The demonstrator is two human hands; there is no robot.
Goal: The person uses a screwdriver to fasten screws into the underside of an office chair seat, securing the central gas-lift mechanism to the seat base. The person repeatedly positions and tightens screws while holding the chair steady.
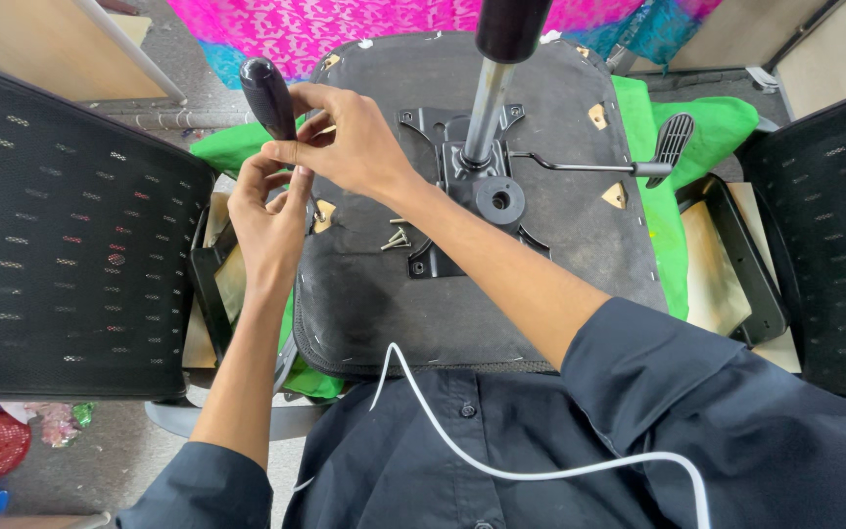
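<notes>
Right hand (350,137) grips the black screwdriver handle (268,96), held upright at the left edge of the upturned chair seat base (394,304). Left hand (268,217) pinches the shaft just below. Loose screws (397,236) lie on the base beside the mechanism plate (462,176).

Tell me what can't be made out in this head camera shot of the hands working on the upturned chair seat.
1. Black-handled screwdriver: its shaft and tip are hidden behind the right hand and left hand.
2. What the tip meets on the grey upturned seat base: covered by both hands.
3. Silver gas-lift column: its top is cut off by the upper edge.
4. Loose screws: too small to count.
</notes>
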